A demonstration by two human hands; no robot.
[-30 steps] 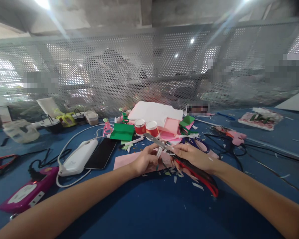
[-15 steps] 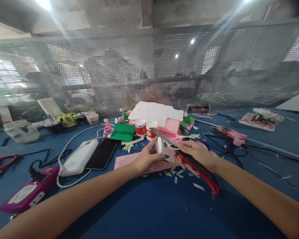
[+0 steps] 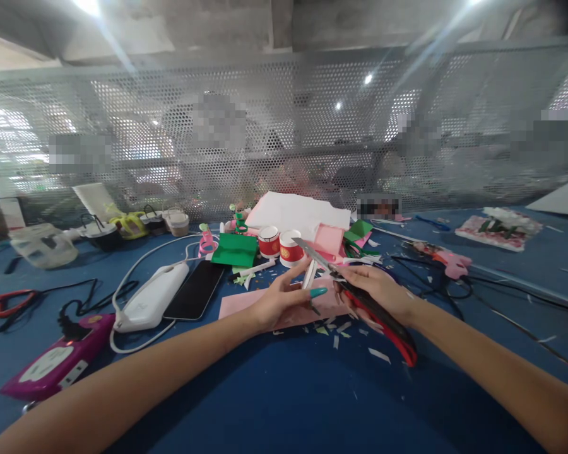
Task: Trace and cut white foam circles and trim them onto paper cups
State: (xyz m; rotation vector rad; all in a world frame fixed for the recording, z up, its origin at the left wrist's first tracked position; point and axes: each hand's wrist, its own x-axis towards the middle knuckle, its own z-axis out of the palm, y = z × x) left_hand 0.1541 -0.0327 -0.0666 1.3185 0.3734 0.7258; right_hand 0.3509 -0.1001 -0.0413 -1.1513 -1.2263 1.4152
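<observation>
My left hand holds a small round white piece between its fingers, turned nearly edge-on. Its thumb, with a long teal nail, points toward my right hand. In my right hand are scissors with black and red handles, their blades pointing up and left beside the white piece. I cannot tell whether the blades touch it. Under both hands lies a pink sheet with paper scraps around it. Two red-and-white paper cups, one nearer and one farther, stand just beyond.
On the left are a black phone, a white power bank and a purple power strip with cables. A green folded paper lies behind. A pink glue gun rests right. A perforated metal screen closes the back.
The white piece has turned from showing its round face to nearly edge-on and shifted slightly right. My left fingers have spread more, while the scissors stay close beside it.
</observation>
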